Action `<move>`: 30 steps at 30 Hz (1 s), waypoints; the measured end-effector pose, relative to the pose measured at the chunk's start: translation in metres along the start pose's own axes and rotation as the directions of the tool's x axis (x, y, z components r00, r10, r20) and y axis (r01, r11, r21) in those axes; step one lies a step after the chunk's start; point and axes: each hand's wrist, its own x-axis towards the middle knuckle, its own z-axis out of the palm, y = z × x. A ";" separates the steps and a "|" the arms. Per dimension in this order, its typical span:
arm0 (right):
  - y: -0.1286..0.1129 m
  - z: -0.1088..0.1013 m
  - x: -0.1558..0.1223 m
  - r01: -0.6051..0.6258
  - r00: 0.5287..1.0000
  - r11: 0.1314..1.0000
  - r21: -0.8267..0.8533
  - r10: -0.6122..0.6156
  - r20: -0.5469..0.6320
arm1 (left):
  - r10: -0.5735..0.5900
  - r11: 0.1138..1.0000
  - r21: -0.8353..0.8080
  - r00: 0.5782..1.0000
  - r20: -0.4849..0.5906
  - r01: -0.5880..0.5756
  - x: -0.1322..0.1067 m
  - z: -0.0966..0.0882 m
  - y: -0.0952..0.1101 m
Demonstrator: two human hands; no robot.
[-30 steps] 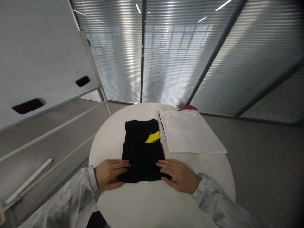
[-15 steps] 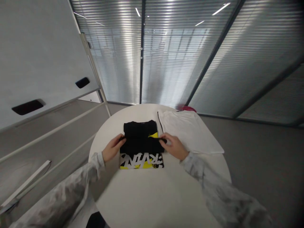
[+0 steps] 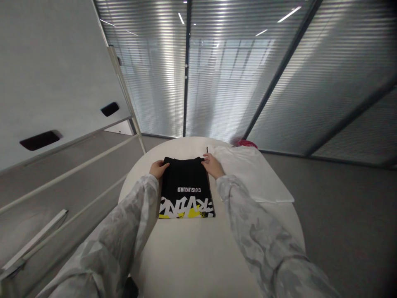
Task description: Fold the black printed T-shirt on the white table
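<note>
A black T-shirt (image 3: 185, 176) with white lettering and yellow patches lies folded into a rectangle on the round white table (image 3: 186, 256). Its print reads upside down from where I stand. At its far left corner, my left hand (image 3: 159, 168) pinches the edge between thumb and fingers. My right hand (image 3: 212, 165) grips the far right corner in the same way, close beside a white garment (image 3: 254, 174) that is spread flat on the right of the table.
Something red (image 3: 247, 143) sits at the table's far right edge, partly behind the white garment. A whiteboard (image 3: 58, 74) on a metal frame stands to the left. Behind the table rises a glass partition with blinds (image 3: 229, 74).
Both hands have moved away from me with the held shirt edge, laying it over the far part. The small white lettering now shows, and the yellow patch at the far right is covered.
</note>
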 end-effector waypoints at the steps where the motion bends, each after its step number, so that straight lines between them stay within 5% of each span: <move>1: 0.001 0.000 -0.003 -0.002 1.000 1.000 -0.011 0.001 -0.026 | -0.017 1.000 0.007 1.000 0.001 0.017 0.000 -0.002 0.001; 6: 0.014 -0.010 -0.036 -0.024 0.998 1.000 -0.002 0.025 0.063 | -0.140 0.990 0.020 0.986 0.087 0.139 -0.023 -0.020 0.001; 12: 0.013 -0.033 -0.068 -0.284 0.928 0.937 0.203 0.216 0.303 | -0.249 0.942 -0.160 0.934 0.256 0.295 -0.057 -0.039 -0.006; 19: 0.006 -0.031 -0.075 -0.214 0.949 0.957 0.194 0.157 0.275 | -0.134 0.989 -0.031 0.974 0.180 0.142 -0.059 -0.040 -0.008; 25: 0.010 -0.023 -0.085 -0.133 0.987 0.990 0.049 0.128 0.093 | 0.138 0.906 0.397 0.989 0.059 -0.150 -0.064 -0.048 -0.006; 27: 0.008 -0.022 -0.087 -0.104 0.992 0.994 0.018 0.103 0.067 | 0.158 0.869 0.467 0.986 0.054 -0.165 -0.065 -0.047 -0.003; 30: 0.002 -0.022 -0.086 -0.087 0.994 0.996 -0.025 0.088 0.071 | 0.040 0.893 0.447 0.997 0.058 -0.062 -0.062 -0.039 0.003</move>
